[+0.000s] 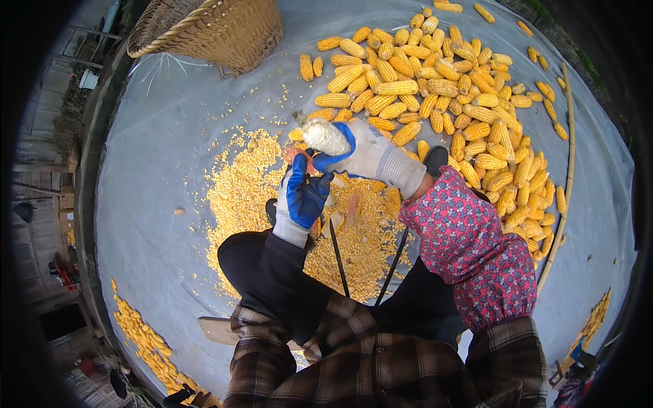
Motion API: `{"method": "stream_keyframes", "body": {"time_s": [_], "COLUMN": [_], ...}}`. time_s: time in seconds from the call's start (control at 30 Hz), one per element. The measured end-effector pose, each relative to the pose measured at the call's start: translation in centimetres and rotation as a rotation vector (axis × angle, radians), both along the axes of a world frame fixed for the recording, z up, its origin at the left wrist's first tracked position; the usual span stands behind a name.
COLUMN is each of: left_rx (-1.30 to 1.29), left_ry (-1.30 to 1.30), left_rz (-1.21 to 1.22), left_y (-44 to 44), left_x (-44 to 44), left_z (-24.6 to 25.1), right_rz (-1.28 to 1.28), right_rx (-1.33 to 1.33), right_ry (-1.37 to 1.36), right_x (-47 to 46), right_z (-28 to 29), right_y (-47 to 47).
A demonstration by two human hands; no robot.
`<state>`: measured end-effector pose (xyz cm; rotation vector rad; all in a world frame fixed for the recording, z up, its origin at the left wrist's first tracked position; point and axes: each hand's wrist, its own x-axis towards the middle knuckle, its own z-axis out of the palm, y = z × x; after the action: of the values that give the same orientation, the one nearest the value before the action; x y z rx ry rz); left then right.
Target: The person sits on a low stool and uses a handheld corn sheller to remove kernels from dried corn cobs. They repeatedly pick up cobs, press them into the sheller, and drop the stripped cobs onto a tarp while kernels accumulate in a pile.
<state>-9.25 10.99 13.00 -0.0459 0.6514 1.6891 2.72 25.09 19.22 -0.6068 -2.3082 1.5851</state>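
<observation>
My right hand [352,150], in a white knit glove with blue coating, is wrapped around a pale, stripped-looking corn cob [327,136] with a scrap of husk at its far end. Just below it, my left hand [305,196], gloved the same way, has curled fingers almost touching the right glove. A reddish bare cob [296,154] shows beyond the left fingertips; whether that hand holds it is unclear. Under both hands spreads a heap of loose corn kernels [240,191], with another reddish cob [352,208] lying on it between my legs.
Yellow ears of corn [438,86] are piled ahead and to the right on a grey plastic sheet [153,188]. A woven basket [229,38] stands at far left. Along the right lies a bamboo pole [565,168]. Two thin dark rods [338,257] slant between my knees. More ears [148,341] lie behind left.
</observation>
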Motion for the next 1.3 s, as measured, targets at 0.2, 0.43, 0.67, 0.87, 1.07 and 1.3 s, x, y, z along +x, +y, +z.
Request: {"method": "stream_keyframes", "body": {"time_s": [0.2, 0.43, 0.67, 0.87, 1.07, 1.3], "left_rx": [-0.296, 0.017, -0.046, 0.022, -0.472, -0.824], "left_ry": [0.681, -0.022, 0.557, 0.823, 0.309, 0.150], "left_rz": [0.206, -0.112, 0.165, 0.267, 0.116, -0.186], "left_y": [1.2, -1.3, 8.8, 10.8, 3.4, -2.2], "left_x": [2.6, 0.5, -7.5, -16.5, -8.6, 0.2], "left_z": [2.4, 1.8, 16.3, 18.2, -3.7, -15.0], "right_rz": [0.027, 0.044, -0.339, -0.365, -0.367, -0.274], "right_rx": [0.355, -0.784, -0.626, 0.198, 0.378, 0.326], "right_ry": [-0.195, 0.357, 0.194, -0.166, 0.021, -0.214], "right_x": [0.1, 2.6, 2.5, 2.8, 3.8, 3.0], "right_z": [0.1, 4.8, 3.5, 2.0, 1.2, 2.6], "right_y": [-2.0, 0.5, 2.2, 3.9, 3.9, 3.6]}}
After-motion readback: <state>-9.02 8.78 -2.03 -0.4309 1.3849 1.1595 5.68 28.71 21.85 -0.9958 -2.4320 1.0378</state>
